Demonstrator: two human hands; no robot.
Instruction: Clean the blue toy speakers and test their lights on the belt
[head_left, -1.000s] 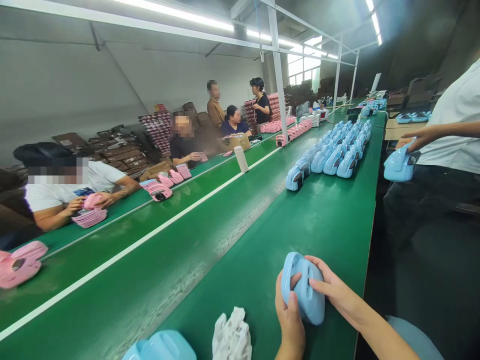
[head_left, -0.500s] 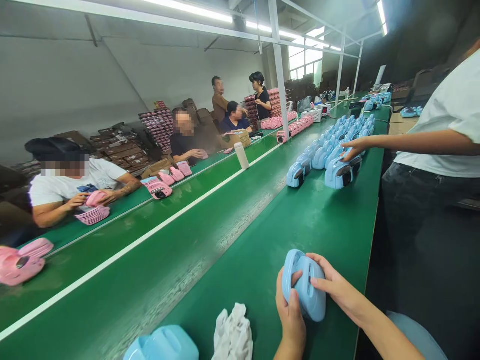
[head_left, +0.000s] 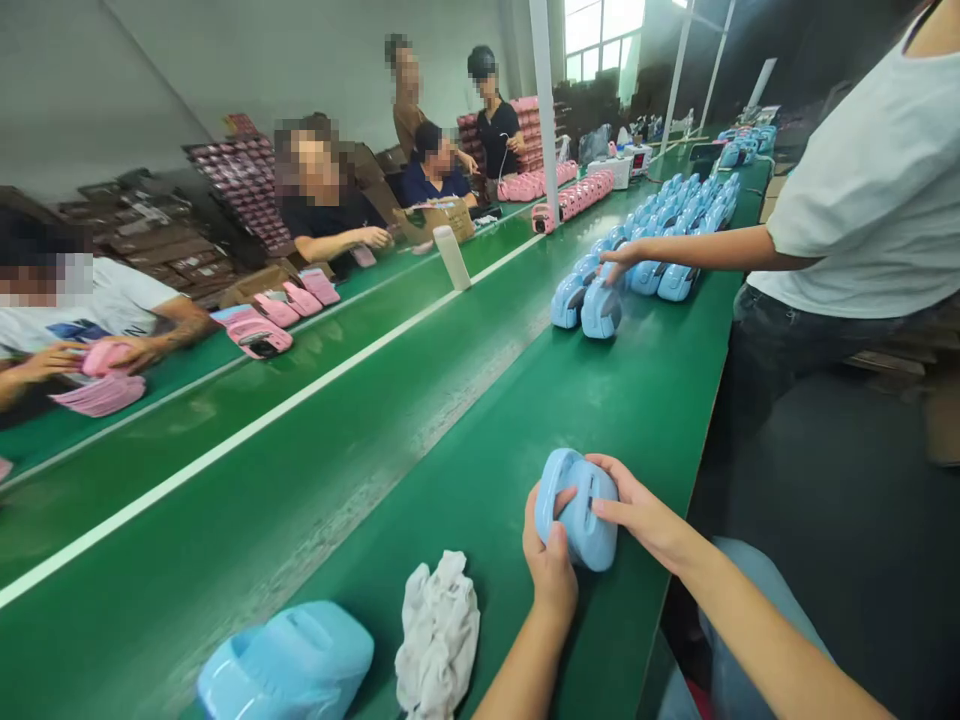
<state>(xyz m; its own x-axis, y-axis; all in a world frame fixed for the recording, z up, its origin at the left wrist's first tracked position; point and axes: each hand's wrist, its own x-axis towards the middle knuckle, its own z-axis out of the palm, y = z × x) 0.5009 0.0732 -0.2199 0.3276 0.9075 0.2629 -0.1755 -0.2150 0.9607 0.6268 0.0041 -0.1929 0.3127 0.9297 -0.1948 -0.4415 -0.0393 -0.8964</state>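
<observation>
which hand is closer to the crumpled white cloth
Left. The left hand holds the near-left side of the light-blue handled casing, above and right of the crumpled white cloth; the right hand is farther right, on the casing's other side.

A long green table [head_left: 637, 400] runs from near left to far right, a pale stripe [head_left: 285, 407] along it; at the near end lies a glossy blue shell [head_left: 289, 665], and near it on the right a crumpled white cloth [head_left: 437, 640]; farther off, on the right side, blue shells [head_left: 676, 282] stand in close rows; a white cylinder [head_left: 453, 260] stands by the stripe; over on the left I see a pile of pink pieces [head_left: 105, 396], and far away a row of pink cases [head_left: 592, 195].
</observation>
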